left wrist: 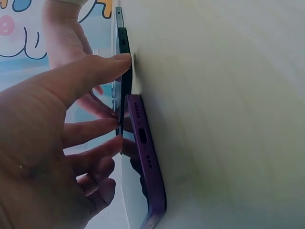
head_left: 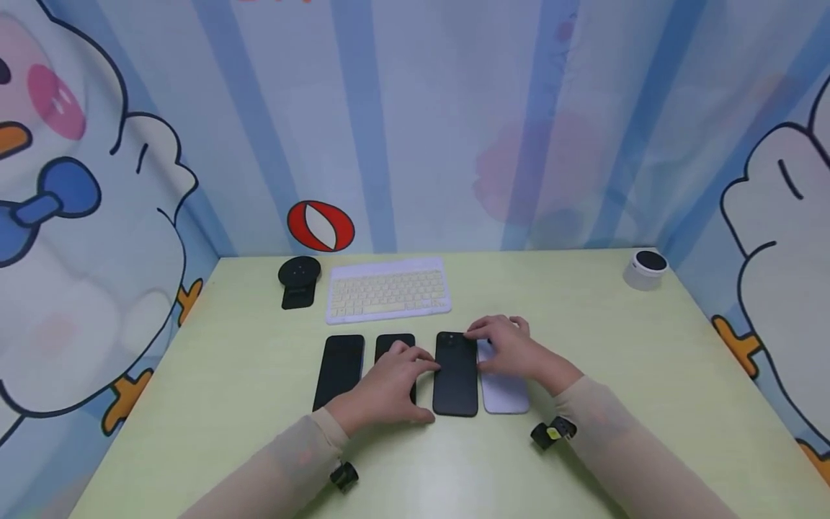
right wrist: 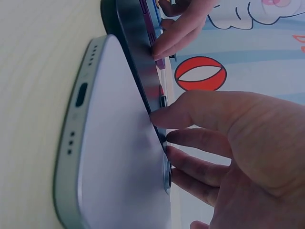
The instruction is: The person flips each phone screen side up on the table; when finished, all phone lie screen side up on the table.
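Note:
A black phone (head_left: 456,382) lies flat on the table, its back and camera lenses facing up. My left hand (head_left: 389,386) reaches over a dark phone with a purple frame (left wrist: 147,148); its index fingertip is at the black phone's left edge, its thumb by the lower left corner. From the other side, my right hand (head_left: 512,347) has fingertips at the top right corner and the thumb at the right edge. Under the right hand lies a pale lilac phone (right wrist: 119,143), back up, close beside the black one. Another dark phone (head_left: 340,367) is left of my left hand.
Behind the row of phones sits a white keyboard (head_left: 389,290). Left of it is a black round-topped stand (head_left: 300,277). A small white cylinder with a dark top (head_left: 645,271) stands at the far right corner. A printed curtain (head_left: 428,130) borders the table's back edge.

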A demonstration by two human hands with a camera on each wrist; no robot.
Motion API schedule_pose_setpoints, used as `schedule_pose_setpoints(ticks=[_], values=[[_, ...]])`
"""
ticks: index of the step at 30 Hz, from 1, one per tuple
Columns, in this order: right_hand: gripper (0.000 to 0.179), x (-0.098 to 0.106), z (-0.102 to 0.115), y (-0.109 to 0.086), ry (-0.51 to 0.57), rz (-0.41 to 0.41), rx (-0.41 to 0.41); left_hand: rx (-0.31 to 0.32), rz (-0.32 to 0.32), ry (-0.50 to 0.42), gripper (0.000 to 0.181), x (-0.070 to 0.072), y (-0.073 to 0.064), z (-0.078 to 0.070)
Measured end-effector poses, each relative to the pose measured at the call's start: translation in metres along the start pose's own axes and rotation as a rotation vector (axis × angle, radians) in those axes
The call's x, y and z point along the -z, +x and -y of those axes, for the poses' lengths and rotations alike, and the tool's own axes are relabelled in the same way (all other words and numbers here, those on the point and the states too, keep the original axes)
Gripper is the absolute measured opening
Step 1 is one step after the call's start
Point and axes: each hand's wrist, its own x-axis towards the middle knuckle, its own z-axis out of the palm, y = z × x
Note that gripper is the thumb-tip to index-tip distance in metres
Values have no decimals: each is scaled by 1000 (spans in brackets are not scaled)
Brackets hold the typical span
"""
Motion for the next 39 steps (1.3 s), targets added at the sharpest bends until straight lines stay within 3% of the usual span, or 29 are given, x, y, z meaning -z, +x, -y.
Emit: schedule_pose_setpoints(ticks=[20, 39], values=[[55, -5, 12, 7, 58, -11, -140, 41, -47, 26, 72, 2, -2, -7], [58, -8, 9, 10, 114, -82, -118, 71, -44, 1, 78, 1, -2, -4]])
